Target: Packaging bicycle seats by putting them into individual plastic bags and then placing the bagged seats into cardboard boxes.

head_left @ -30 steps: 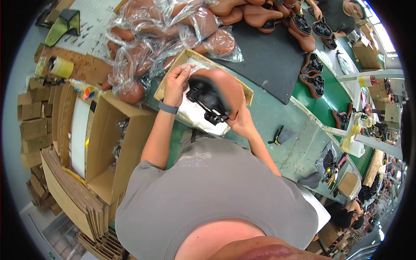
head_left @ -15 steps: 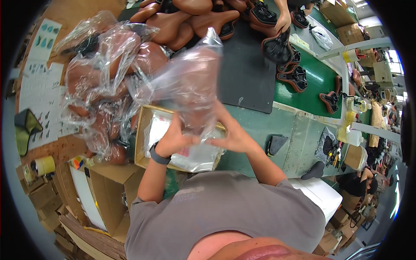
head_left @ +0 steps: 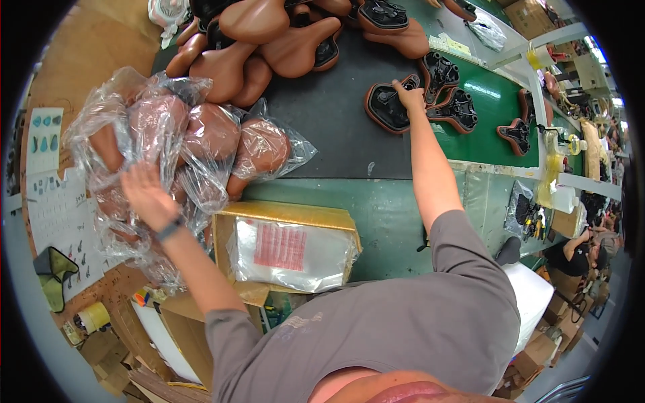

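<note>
My right hand reaches far forward and is closed on the narrow end of a brown bicycle saddle, which lies with its black underside up at the right edge of the black mat. On the left, my left hand, slightly blurred, is stretched out flat against a heap of brown saddles in clear plastic bags. One bagged saddle rests at the right side of that heap, its bag's loose end pointing right.
Near me stands an open cardboard box with clear bags inside. Unbagged brown saddles are piled at the back. More upturned saddles sit on the green surface at right. A paper sheet lies at far left.
Both hands held a bagged saddle above the box; it now lies beside the heap. My left hand has moved left onto the heap, my right hand forward and right to another saddle.
</note>
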